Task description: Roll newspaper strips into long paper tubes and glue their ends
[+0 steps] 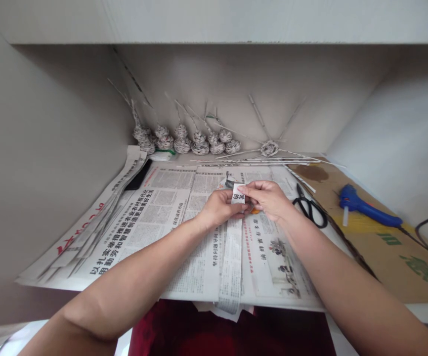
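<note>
A long newspaper strip [231, 267] runs from between my hands down toward the front edge of the table. My left hand [219, 207] is closed on the strip near its upper end, fingers and thumb pinching it. At the strip's top, which bears large printed characters, the thumb and fingers of my right hand [266, 198] pinch the paper too. Just under the right fingers a small orange thing shows, mostly hidden. Black-handled scissors [310, 210] lie to the right of my right hand.
Several woven paper gourds [182, 139] line the back wall, beside a started weave [269, 148] with spread spokes. Paper sticks [251, 162] lie before them. A blue glue gun [369, 207] rests on cardboard [392, 267] at right. Cut strips [99, 212] are stacked left. A shelf [214, 22] overhangs.
</note>
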